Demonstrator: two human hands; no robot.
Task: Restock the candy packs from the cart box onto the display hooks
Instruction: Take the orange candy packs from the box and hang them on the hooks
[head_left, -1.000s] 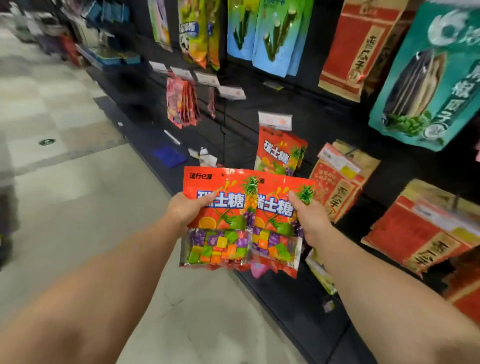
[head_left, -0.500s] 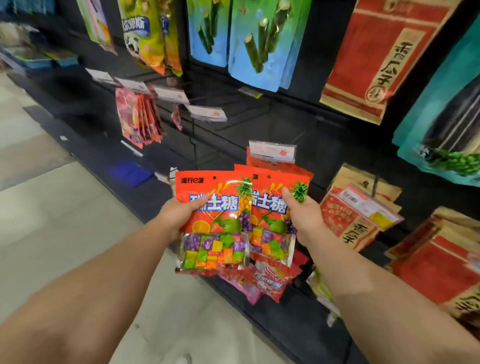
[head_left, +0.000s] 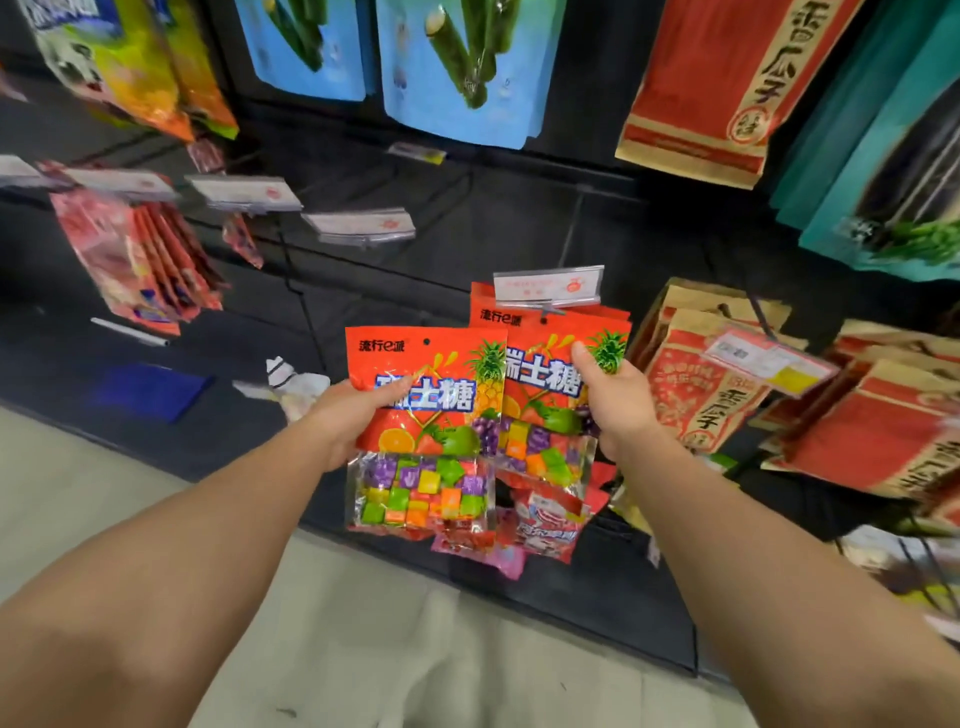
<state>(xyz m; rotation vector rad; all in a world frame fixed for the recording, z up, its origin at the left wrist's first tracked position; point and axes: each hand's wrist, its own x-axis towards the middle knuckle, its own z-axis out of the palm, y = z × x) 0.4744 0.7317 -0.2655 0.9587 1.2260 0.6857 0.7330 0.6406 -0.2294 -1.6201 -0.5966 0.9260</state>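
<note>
We read 流行e派 in the top left corner of the candy pack (head_left: 426, 410) in front, with 士糖 in large blue-and-white characters across its middle (its first character sits under a thumb). The pack behind it (head_left: 550, 384) shows the same characters, and the red seed bags (head_left: 711, 395) carry 香瓜子; the price tag (head_left: 548, 286) is too blurred.

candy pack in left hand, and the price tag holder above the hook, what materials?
Candy pack: looks like glossy printed plastic film, with a clear lower window showing the wrapped candies and a silvery, crinkly, glinting edge, possibly foil laminate. Tag holder: seemingly clear rigid plastic with a pale paper label inside; its edges catch light. Blur leaves the finish uncertain.
</note>
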